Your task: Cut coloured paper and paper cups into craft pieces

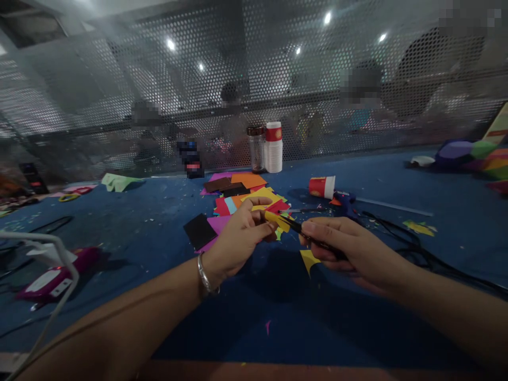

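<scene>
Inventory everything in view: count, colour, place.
Table: one, blue, across view
Screen: one, grey, behind table
Jar: one, clear, back centre
Cup stack: one, white and red, right of jar
Lying cup: one, red and white, right of centre
Glue gun, apparently: one, blue, by lying cup
Cables: several, black and white, both sides
Power strip, apparently: one, magenta and white, left
Paper sheets: several, mixed colours, centre
Green paper: one, pale green, back left
Rings: two, yellow and red, far left
Bundle, blurred: one, multicoloured, far right
Scraps: many, mixed colours, scattered
Yellow piece: one, yellow, in left grip
Scissors, apparently: one, black, in right grip
Bracelet: one, silver, left wrist
Left grip: one, centre
Right grip: one, right of centre
</scene>
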`<state>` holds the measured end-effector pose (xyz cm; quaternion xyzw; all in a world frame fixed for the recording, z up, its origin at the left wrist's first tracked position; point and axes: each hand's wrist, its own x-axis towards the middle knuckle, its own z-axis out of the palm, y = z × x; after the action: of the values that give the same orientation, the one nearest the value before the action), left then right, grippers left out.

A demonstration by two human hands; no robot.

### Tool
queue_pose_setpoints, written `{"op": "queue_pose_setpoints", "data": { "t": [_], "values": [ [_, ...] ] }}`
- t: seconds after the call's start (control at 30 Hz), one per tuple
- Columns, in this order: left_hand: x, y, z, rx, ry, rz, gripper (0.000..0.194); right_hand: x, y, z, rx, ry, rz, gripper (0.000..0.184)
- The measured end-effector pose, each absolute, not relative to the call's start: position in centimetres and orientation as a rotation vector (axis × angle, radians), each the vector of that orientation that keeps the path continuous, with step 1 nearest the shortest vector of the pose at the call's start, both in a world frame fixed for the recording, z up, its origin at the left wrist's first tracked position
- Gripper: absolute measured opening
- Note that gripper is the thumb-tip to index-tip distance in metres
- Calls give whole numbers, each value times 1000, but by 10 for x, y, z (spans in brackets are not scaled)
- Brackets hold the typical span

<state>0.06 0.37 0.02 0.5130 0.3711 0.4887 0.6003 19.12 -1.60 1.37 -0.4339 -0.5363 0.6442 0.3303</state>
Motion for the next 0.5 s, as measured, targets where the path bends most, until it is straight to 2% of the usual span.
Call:
{"op": "queue_pose_setpoints", "data": {
  "t": [0.5],
  "values": [
    [3, -1, 0, 1334, 803, 1061, 36, 188, -17, 12, -1120, -1438, 1676, 44]
  ]
}}
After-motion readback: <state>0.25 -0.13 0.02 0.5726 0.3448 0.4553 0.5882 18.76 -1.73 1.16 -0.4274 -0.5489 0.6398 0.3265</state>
